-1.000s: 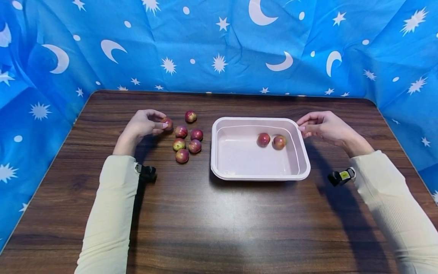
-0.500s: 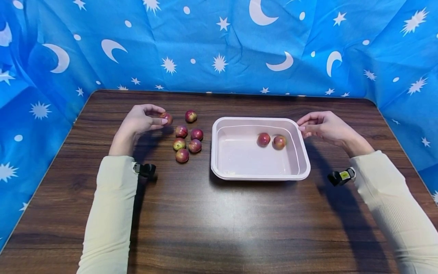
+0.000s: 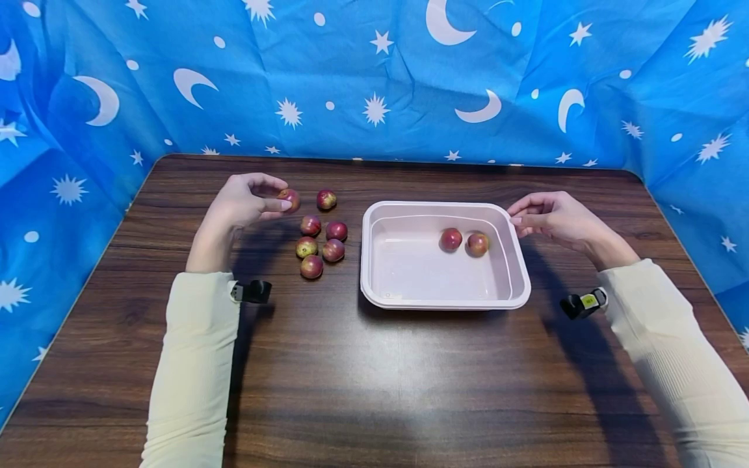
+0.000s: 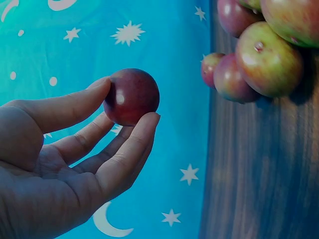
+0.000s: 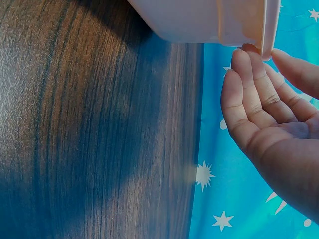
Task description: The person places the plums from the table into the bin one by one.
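Observation:
Between the thumb and fingertips of my left hand (image 3: pixel 236 203) is a dark red plum (image 4: pixel 133 97), lifted off the table at the far left. In the left wrist view the thumb presses one side and the fingers the other. Several red and yellow plums (image 3: pixel 311 266) lie in a loose group just right of that hand, with a single plum (image 3: pixel 326 199) behind them. My right hand (image 3: pixel 556 221) pinches the right rim of a pale pink plastic tub (image 3: pixel 445 303), thumb outside and fingertips under the lip (image 5: pixel 266 45). Two plums (image 3: pixel 451 239) rest inside the tub, towards its right.
The brown wood-grain table (image 3: pixel 374 390) ends at a blue curtain (image 3: pixel 374 78) printed with moons and stars, which hangs behind and at both sides. Small black cameras (image 3: pixel 255 292) are strapped to both wrists.
My left hand has lifted the plum and carried it back and up from beside the group, then slightly right. The right hand and the tub have stayed in place.

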Tool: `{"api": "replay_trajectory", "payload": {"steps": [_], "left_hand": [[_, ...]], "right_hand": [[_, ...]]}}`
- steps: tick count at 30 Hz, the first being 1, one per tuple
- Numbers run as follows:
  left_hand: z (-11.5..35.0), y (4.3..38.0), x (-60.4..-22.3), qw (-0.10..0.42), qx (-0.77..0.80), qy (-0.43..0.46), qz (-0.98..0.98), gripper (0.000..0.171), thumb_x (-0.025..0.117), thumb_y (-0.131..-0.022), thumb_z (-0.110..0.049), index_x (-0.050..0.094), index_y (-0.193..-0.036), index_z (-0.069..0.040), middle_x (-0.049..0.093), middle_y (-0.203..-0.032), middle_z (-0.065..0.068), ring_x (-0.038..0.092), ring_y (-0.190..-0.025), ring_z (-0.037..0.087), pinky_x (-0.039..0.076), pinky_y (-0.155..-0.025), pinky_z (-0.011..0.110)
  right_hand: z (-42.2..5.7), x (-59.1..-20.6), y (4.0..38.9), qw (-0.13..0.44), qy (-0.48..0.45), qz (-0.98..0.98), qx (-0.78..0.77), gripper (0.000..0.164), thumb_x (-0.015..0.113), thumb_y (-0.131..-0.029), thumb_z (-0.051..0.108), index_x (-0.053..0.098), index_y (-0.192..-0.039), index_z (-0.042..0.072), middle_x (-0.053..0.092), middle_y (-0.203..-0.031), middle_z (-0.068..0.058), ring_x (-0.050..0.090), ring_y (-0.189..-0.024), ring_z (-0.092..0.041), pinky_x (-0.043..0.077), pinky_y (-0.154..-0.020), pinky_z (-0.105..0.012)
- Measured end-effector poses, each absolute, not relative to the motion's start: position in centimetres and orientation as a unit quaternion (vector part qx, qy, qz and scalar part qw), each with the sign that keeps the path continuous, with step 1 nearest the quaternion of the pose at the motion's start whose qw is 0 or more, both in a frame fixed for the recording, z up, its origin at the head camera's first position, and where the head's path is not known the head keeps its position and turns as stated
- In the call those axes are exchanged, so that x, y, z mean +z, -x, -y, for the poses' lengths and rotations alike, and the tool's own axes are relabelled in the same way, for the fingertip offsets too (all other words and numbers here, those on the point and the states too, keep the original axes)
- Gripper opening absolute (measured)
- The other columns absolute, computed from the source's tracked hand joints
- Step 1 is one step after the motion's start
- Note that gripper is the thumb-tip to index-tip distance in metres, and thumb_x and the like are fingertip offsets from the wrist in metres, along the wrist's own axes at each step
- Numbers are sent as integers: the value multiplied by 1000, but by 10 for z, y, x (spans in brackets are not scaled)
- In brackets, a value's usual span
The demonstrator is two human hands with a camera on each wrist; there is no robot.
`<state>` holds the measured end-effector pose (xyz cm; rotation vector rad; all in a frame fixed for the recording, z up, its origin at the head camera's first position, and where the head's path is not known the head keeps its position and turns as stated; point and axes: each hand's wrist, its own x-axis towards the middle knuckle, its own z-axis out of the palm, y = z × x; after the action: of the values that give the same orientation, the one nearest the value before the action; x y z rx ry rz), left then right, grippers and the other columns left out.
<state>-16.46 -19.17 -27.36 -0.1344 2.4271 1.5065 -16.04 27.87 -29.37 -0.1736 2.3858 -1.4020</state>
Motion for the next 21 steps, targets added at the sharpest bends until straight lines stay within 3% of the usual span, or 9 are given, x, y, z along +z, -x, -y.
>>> {"api": "replay_trajectory", "payload": {"steps": [10, 21], "left_hand": [[184, 155, -262, 111, 494, 25, -862, 38, 62, -87, -9, 51, -122, 1, 51, -113, 17, 57, -89, 21, 52, -70, 19], [173, 142, -250, 73, 479, 16, -875, 36, 64, -86, -12, 54, -118, -2, 54, -111, 15, 54, -89, 22, 49, -68, 19]], "right_hand": [[-278, -294, 160, 179, 61, -851, -489, 16, 60, -88, 9, 61, -102, 0, 65, -77, -2, 58, -60, -19, 30, -37, -22], [-278, -294, 159, 183, 61, -842, -504, 18, 60, -88, 7, 60, -104, -2, 65, -80, -3, 61, -67, -20, 40, -43, -21]]}}
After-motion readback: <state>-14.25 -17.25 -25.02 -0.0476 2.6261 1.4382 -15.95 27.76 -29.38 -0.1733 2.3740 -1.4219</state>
